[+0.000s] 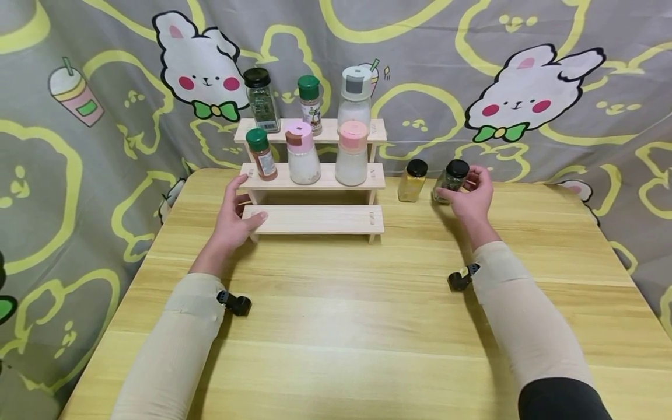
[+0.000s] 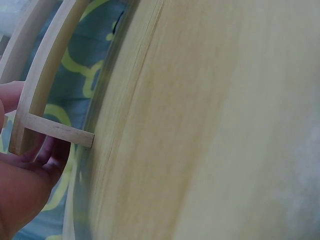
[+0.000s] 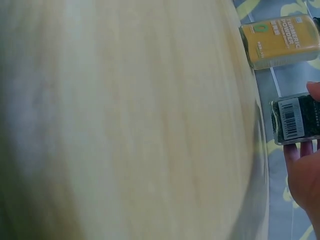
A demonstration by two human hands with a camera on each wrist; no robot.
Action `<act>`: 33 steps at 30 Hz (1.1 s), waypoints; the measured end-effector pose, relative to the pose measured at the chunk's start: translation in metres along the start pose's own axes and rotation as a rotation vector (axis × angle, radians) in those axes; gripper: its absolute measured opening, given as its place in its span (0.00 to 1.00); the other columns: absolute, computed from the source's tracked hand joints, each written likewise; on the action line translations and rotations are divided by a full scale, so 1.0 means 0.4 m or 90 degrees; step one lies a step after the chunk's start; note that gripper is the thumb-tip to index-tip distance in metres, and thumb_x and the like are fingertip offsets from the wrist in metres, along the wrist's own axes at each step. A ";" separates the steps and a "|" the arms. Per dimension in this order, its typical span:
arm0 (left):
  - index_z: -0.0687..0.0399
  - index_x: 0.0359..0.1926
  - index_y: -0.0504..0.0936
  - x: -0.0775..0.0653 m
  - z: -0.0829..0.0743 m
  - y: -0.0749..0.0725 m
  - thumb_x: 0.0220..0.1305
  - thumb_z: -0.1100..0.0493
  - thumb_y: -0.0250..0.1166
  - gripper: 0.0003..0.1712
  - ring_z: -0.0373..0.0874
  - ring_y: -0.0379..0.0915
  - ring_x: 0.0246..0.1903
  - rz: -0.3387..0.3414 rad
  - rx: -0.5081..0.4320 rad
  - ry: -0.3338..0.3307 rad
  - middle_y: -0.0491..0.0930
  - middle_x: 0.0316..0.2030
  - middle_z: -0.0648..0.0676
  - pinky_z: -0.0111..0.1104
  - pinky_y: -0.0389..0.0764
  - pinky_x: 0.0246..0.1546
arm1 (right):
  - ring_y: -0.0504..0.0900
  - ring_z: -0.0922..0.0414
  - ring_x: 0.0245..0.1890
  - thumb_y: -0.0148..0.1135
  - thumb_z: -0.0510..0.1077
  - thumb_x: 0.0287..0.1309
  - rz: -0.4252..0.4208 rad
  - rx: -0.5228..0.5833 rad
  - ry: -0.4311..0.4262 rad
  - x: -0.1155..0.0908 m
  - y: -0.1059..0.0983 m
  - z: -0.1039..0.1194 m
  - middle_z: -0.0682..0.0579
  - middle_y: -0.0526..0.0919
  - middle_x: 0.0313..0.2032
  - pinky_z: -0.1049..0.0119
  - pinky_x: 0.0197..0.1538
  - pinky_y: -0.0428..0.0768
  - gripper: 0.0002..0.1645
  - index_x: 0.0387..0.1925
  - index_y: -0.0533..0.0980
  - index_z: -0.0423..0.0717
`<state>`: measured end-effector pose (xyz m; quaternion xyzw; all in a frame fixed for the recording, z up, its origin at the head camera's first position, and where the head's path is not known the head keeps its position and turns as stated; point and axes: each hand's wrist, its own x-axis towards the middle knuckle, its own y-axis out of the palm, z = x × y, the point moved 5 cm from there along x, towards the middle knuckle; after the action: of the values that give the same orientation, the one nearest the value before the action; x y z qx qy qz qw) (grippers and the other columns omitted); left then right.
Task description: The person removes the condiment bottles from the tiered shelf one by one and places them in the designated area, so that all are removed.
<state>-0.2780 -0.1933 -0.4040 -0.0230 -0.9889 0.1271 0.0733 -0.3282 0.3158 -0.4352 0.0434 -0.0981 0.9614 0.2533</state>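
Note:
At the left end of a three-step wooden rack [image 1: 315, 219], my left hand [image 1: 235, 211] grips the frame. Its thumb lies on the lowest shelf and a finger reaches the middle one; in the left wrist view the other fingers curl behind the wood [image 2: 37, 75]. My right hand [image 1: 472, 195] holds a square glass jar of dark green herbs [image 1: 451, 182] with a black lid, thumb on one side and fingers on the other. A barcode label shows on this jar [image 3: 292, 118] in the right wrist view. Just left of it stands a turmeric powder jar [image 1: 412, 182].
A green-capped shaker [image 1: 262, 156], a purple-lidded jar [image 1: 303, 160] and a pink-lidded jar [image 1: 352, 160] fill the middle shelf. On top stand a black-lidded herb jar [image 1: 262, 105], another green-capped shaker [image 1: 311, 108] and a white-lidded jar [image 1: 354, 105]. A patterned curtain [image 1: 420, 70] hangs behind the table [image 1: 336, 326].

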 end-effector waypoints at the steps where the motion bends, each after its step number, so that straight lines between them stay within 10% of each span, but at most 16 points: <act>1: 0.51 0.76 0.50 0.001 0.001 0.000 0.60 0.77 0.65 0.50 0.63 0.58 0.64 0.000 0.001 -0.001 0.60 0.65 0.70 0.52 0.51 0.68 | 0.73 0.58 0.47 0.82 0.32 0.37 0.002 0.000 0.001 0.002 0.000 -0.002 0.55 0.70 0.47 0.66 0.52 0.73 0.37 0.47 0.70 0.55; 27: 0.52 0.76 0.50 0.001 -0.002 0.000 0.60 0.78 0.64 0.50 0.64 0.58 0.64 0.001 -0.003 0.007 0.60 0.64 0.72 0.53 0.54 0.66 | 0.73 0.57 0.48 0.79 0.28 0.39 0.042 0.025 0.005 0.011 0.001 -0.036 0.55 0.68 0.48 0.65 0.50 0.75 0.38 0.49 0.69 0.54; 33: 0.45 0.77 0.50 0.018 0.046 -0.005 0.60 0.77 0.66 0.52 0.63 0.57 0.65 -0.005 0.000 0.000 0.59 0.66 0.69 0.51 0.49 0.69 | 0.72 0.57 0.49 0.79 0.28 0.40 0.047 0.019 0.006 0.011 -0.001 -0.038 0.55 0.68 0.49 0.65 0.52 0.74 0.39 0.50 0.69 0.55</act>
<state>-0.2881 -0.1994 -0.4202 -0.0193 -0.9890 0.1266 0.0734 -0.3325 0.3215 -0.4493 0.0389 -0.0837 0.9717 0.2175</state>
